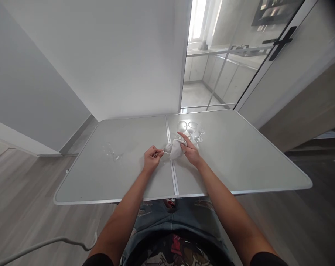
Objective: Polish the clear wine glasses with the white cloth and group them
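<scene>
My left hand [151, 159] is closed around the foot and stem of a small stemmed glass [167, 149], which is tilted sideways with its bowl to the right. A white cloth [176, 149] covers most of that bowl. My right hand [191, 152] grips the cloth from the right, its index finger stretched along the top edge. Just beyond the right hand stand a clear wine glass [182, 126], another wine glass [192, 127] and a smaller stemmed glass [199, 136]. The right hand partly hides the nearest stems.
The grey folding table [233, 162] has a metal seam [174, 181] down its middle. On its left half are clear, shiny spots [114, 153], water or glass, I cannot tell which. A white wall [134, 62] and a glass door [222, 55] rise behind. A pale cable [53, 241] hangs lower left.
</scene>
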The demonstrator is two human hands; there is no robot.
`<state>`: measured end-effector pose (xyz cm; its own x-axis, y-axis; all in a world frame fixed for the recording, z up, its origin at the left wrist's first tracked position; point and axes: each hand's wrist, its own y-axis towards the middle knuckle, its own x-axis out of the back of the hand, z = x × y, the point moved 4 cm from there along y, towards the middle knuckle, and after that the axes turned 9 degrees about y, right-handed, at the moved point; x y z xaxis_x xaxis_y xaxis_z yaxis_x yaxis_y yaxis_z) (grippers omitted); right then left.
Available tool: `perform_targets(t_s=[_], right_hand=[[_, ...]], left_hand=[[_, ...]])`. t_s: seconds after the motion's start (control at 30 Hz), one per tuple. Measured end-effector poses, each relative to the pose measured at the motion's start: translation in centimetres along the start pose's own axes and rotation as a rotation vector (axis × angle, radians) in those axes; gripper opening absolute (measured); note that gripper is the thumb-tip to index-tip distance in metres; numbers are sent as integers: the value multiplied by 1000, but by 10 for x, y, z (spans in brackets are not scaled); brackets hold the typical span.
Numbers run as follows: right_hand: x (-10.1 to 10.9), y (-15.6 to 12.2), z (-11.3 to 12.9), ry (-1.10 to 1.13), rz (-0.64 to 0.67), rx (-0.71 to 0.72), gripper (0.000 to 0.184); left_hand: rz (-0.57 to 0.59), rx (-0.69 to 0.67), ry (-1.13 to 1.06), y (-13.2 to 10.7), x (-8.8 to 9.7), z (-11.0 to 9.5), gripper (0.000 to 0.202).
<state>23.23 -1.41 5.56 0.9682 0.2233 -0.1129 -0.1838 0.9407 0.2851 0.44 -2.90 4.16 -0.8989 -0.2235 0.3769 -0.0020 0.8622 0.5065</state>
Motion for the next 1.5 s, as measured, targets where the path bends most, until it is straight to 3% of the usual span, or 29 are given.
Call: perform_targets(t_s=[0.23,0.37,0.53,0.73,0.87,1.03,1.2,1.5], right_hand=[[-2,0,5,-107,160,38,50],[5,2,2,-180,112,72,45],[8,1,2,-186,-56,101,49],[-3,0,5,-57,65,10,54],[-3,0,7,-87,140,-6,52],[6,3,6,-98,35,42,43],[5,2,5,160,-83,-25,53],[-7,-1,11,180,46,-97,49]], left_hand=[[42,26,29,-1,-1,-3,20],[21,37,45,0,0,-2,19],[-22,50,23,0,1,0,21],[28,10,19,-1,-2,-3,20],[58,2,36,-2,-3,-5,20],[22,28,41,-1,-1,-3,19],[-55,56,17,0,2,2,18],[58,-18,10,-2,-3,-7,19]])
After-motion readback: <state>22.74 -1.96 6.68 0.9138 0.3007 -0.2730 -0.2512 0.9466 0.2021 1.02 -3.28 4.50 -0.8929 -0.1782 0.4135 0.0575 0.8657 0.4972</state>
